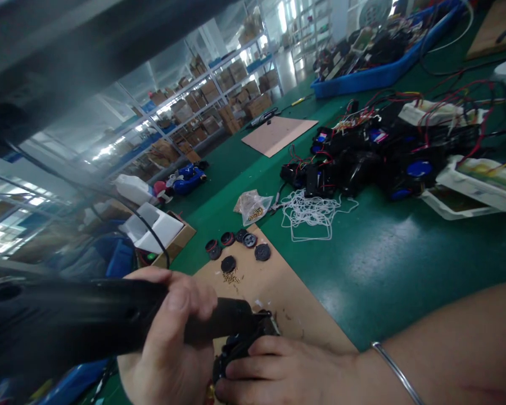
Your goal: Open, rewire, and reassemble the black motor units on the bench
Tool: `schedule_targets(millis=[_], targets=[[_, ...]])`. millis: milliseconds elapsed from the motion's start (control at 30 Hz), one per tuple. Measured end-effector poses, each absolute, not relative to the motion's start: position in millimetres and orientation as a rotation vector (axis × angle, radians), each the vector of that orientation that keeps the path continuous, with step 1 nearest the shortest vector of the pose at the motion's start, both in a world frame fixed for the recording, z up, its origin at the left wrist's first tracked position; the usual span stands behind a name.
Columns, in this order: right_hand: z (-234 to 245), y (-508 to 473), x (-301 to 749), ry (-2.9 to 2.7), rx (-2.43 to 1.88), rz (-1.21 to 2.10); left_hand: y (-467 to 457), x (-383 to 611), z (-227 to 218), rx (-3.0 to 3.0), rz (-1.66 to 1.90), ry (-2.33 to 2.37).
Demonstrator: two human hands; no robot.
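Observation:
My left hand (172, 337) is wrapped round a thick black power tool (76, 318), which looks like an electric screwdriver. The tool lies nearly level, its narrow end against a small black part (240, 346). My right hand (287, 368) reaches in from the right, fingers curled over that part, pressing it to a brown board (295, 292). Fingers and tool hide much of the part, so its exact kind is unclear. Ahead of the hands lie a small heap of brass screws (231, 277) and several round black pieces (262, 252), a few with red rims.
Further off are a clear bag (255, 211) of brass pieces, tangled white cord (310, 211) and a pile of black wired units (362, 152). A blue tray (362, 80) of parts stands behind. On the left sits a cardboard box (175, 239) with white foam; a dark cable (147, 222) hangs nearby.

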State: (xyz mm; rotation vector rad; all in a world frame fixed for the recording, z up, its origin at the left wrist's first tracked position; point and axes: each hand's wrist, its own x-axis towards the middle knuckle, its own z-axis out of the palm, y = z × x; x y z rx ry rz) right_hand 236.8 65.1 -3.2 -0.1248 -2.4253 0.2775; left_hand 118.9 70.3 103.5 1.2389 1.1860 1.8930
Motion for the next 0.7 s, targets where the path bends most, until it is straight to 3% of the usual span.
schedule_targets(millis=[433, 700], targets=[[2.4, 71.8, 239.9, -2.457, -0.041, 0.235, 81.8, 144.3, 102.3, 1.402, 1.683, 1.224], [-2.1, 74.5, 246.6, -2.452, 0.086, 0.096, 83.8, 116.0, 141.5, 1.220, 1.985, 1.361]])
